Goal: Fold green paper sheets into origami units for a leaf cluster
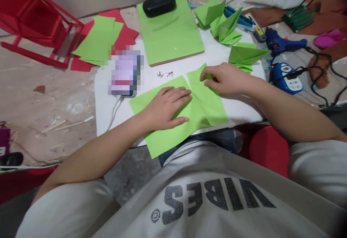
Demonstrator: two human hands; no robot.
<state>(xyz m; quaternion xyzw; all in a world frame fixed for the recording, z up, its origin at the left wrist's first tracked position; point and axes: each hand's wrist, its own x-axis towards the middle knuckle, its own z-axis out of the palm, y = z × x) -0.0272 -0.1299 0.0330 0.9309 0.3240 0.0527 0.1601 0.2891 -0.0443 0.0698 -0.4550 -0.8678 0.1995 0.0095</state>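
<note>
head view: two bare hands work over a white board (104,109).
left hand (172,104): lies flat, palm down, fingers stretched out; it presses on the green paper (202,111) and grips nothing.
right hand (225,81): fingers bent, with a small gap between thumb and pointer finger, at the top right part of the same paper; i cannot tell if it pinches it.
green paper: on the near edge of the board, by the lap, with one corner poking past the edge; a thin gap shows at its top, and i cannot tell if it is one sheet or two.
green stack (170,39): behind the paper, a black case (159,5) on top.
folded papers (226,28): green, to the right of the stack.
phone (123,72): blurred, left of the paper, white cord (115,112) below it.
far right: blue glue gun (287,44).
far left: small red chair (40,25).
</note>
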